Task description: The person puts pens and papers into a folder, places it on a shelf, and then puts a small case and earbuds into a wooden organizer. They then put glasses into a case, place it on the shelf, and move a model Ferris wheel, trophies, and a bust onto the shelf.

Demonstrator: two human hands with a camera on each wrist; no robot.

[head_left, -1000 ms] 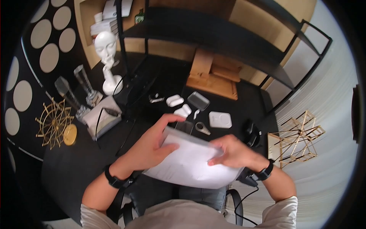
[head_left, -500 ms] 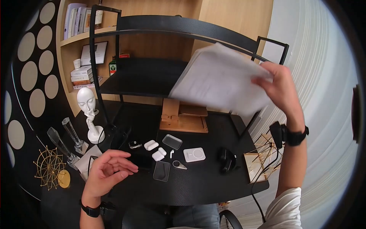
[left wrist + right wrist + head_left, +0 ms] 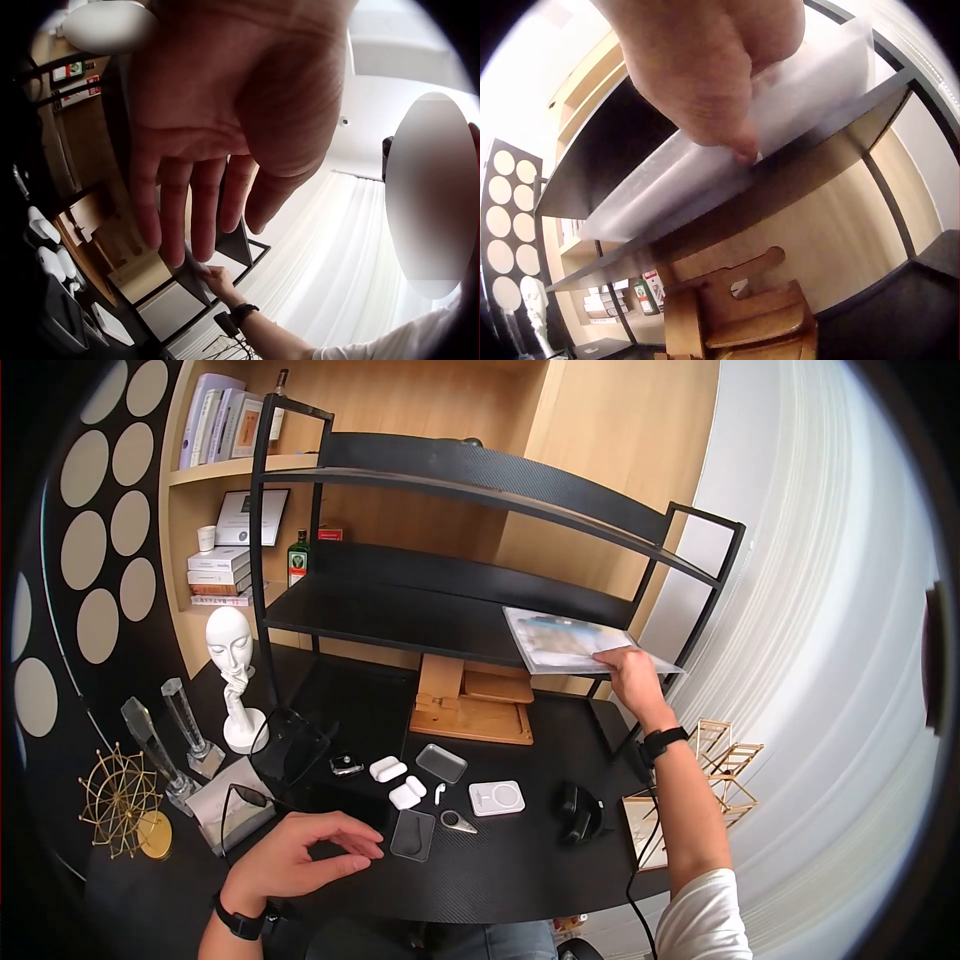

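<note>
My right hand [image 3: 637,685] pinches a clear plastic folder of papers [image 3: 565,642] by its near edge, thumb on top. The folder lies over the right end of the black lower shelf [image 3: 400,612], its front edge jutting past the shelf's edge. In the right wrist view the translucent folder [image 3: 656,184] slants along the shelf edge under the fingers. Low over the desk, my left hand [image 3: 300,857] holds nothing, its fingers loosely bent. The left wrist view shows its palm [image 3: 217,97] with the fingers spread downward. Nearest to it is a small clear-lidded case [image 3: 412,836].
On the black desk [image 3: 500,890] lie white earbud cases [image 3: 388,769], a white power bank [image 3: 497,798], a ring-shaped tool [image 3: 457,821] and a dark case [image 3: 442,763]. A wooden stand [image 3: 475,722] sits under the shelf. Crystal trophies [image 3: 190,730] and a white figurine [image 3: 240,728] stand left.
The folder went from both hands over the lap, up and across in my right hand, to the lower shelf. My left hand let go of it and moved left over the desk.
</note>
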